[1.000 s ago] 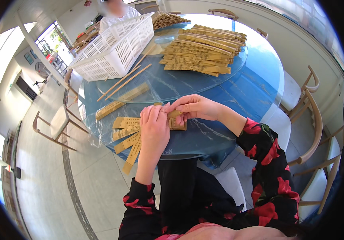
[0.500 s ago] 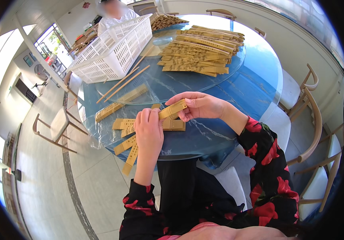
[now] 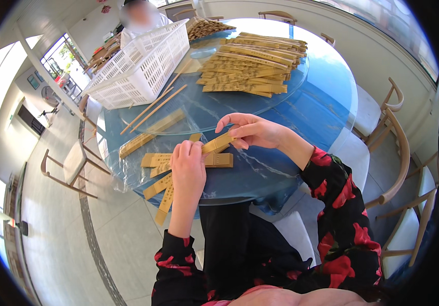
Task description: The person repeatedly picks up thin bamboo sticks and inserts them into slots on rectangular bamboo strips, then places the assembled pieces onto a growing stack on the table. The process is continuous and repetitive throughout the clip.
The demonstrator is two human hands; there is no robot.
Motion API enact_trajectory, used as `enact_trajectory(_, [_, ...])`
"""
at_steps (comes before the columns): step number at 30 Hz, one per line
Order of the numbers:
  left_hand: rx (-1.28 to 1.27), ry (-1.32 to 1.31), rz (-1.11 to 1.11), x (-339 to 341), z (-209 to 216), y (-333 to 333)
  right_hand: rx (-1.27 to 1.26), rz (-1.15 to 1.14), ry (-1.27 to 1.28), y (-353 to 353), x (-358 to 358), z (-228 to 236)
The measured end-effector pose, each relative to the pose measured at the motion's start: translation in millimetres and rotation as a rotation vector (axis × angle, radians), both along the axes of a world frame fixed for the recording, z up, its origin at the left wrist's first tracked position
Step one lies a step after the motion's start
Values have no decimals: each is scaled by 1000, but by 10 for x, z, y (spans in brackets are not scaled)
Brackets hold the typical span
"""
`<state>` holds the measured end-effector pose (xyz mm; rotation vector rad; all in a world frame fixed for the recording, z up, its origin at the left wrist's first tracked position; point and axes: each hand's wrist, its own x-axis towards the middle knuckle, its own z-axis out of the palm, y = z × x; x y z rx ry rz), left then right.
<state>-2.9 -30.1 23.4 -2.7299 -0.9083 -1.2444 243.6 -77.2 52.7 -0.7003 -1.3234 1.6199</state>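
My left hand (image 3: 189, 166) is closed on a flat gold paper chopstick sleeve (image 3: 216, 144), low over the near edge of the table. At the sleeve's upper right end is my right hand (image 3: 254, 131), with its thumb on the paper, the lower fingers beneath and the index finger lifted away. Under my left hand, several loose gold sleeves (image 3: 165, 204) lie fanned out, some sticking over the table edge. A short stack of sleeves (image 3: 220, 160) shows just right of that hand. My left palm hides part of the pile.
The round glass-topped table (image 3: 280, 122) has a large heap of gold sleeves (image 3: 250, 66) farther back. Wooden chopsticks (image 3: 154, 108) and a long wrapped bundle (image 3: 153, 131) lie left, near a white plastic basket (image 3: 148, 76). A person (image 3: 143, 20) sits beyond; chairs (image 3: 390, 153) stand right.
My right index finger has lifted off the sleeve, and the fingers have opened a little around its end. My left hand keeps its hold. The whole view has shifted slightly.
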Motion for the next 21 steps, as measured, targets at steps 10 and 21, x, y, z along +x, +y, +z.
enact_trajectory(10, [65,82,52,-18,-63,51,-51,-64,-78,13,-47,-18])
enact_trajectory(21, [83,126,79,57,-60,35,-12,-179,-370,85,-172,-102])
